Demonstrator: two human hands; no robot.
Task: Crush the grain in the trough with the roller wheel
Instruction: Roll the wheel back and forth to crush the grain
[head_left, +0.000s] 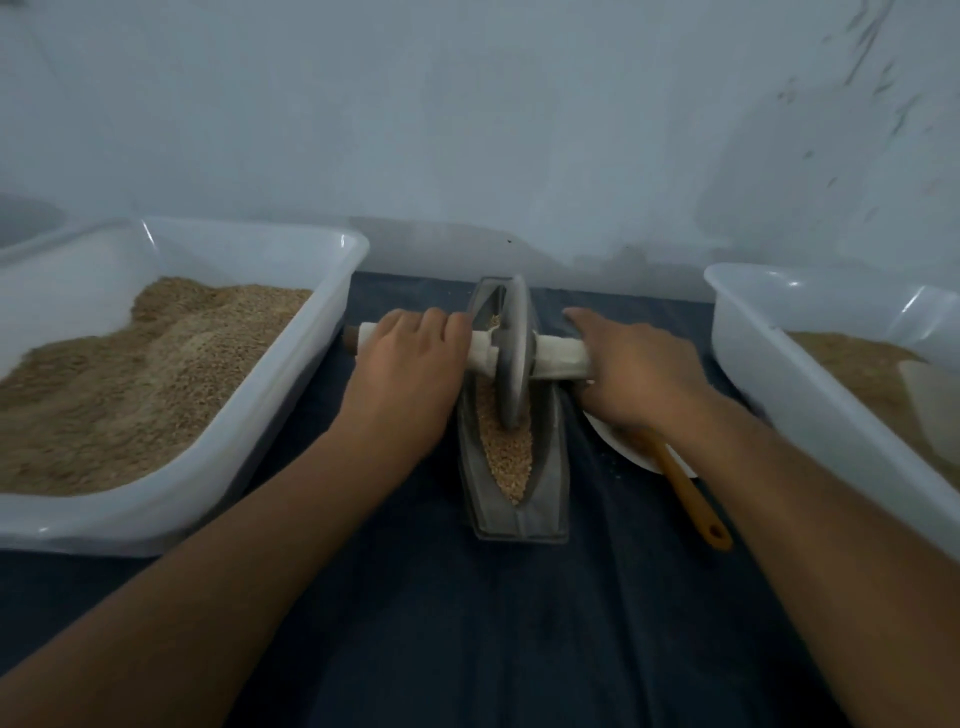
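Tan grain (506, 457) fills the narrow grey metal trough (545, 499), grey roller wheel (511, 353) standing in it.
Left hand (410, 358) and right hand (634, 374) grip the wheel's cloth-wrapped axle (561, 356); white plastic tubs left (291, 364) and right (779, 384) of the trough hold similar grain.

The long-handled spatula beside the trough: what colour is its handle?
Orange-yellow handle, clearest in the head view.

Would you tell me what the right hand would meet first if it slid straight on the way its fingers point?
Probably the pale wall. The right hand grips the cloth-wrapped axle of the grey roller wheel; its fingers point away over dark cloth, which looks bare, though depth is unclear.
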